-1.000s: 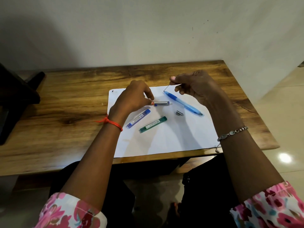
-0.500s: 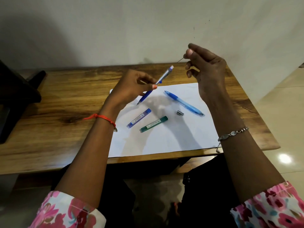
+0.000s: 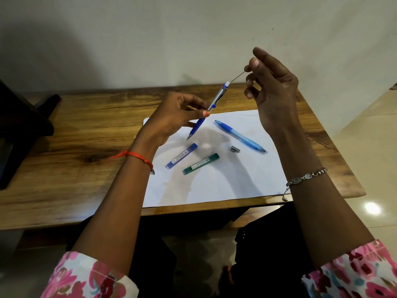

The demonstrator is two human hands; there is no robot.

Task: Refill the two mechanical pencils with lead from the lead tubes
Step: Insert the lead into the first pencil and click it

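Since the earlier frame the left hand (image 3: 174,117) has tilted its mechanical pencil (image 3: 211,108) steeper, and the right hand (image 3: 272,89) has brought the lead (image 3: 237,77) down toward the pencil's white top end; everything lying on the paper has stayed put.

The wooden bench (image 3: 86,130) fills the middle of the frame, with a white paper sheet (image 3: 225,186) on its right half. Both forearms rise from the bottom corners, floral sleeves at the elbows, a red thread on the left wrist and a metal bracelet on the right.

The left hand, centre frame, is clamped on the silver-and-blue pencil at mid-barrel between thumb and fingers, tip pointing down-left over the paper, open end up-right. The right hand, upper right of centre, is raised above the bench, palm turned leftward, thumb and forefinger pinched on the thin lead, the other fingers loosely curled. The lead's free end is just beside the pencil's top; whether it touches cannot be told.

On the paper lie a second, light-blue pencil (image 3: 241,137) right of centre, a blue lead tube (image 3: 182,155) and a green lead tube (image 3: 200,164) side by side below the left hand, and a small grey cap (image 3: 235,149) just beside the light-blue pencil.
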